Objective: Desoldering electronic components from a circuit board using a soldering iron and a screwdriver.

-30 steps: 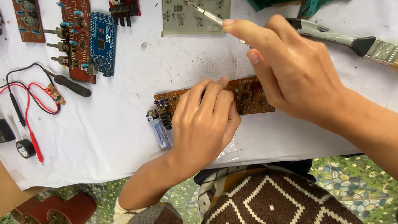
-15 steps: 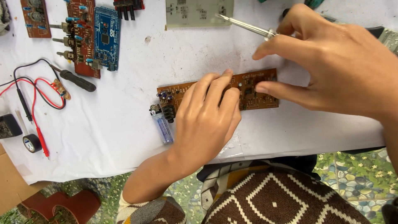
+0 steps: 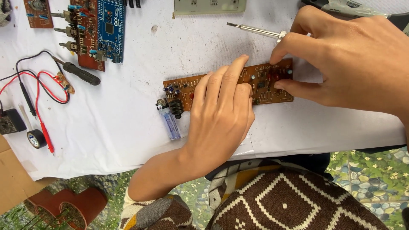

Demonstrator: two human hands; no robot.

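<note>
Pressing flat, left hand steadies brown circuit board; right hand, beside it, grips soldering iron, tip raised; soldering apparently unfinished.

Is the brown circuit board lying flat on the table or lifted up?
Flat: the brown circuit board lies on the white table, left hand pressing it, right hand touching its end.

A makeshift electronics repair bench, seemingly at home or outdoors. A white cloth covers the table, strewn with circuit boards: a brown board, a blue board and others with knobs. Red and black probe leads, a tape roll, a screwdriver and a soldering iron lie about. Below the table edge show pebble flooring and clay pots.
</note>
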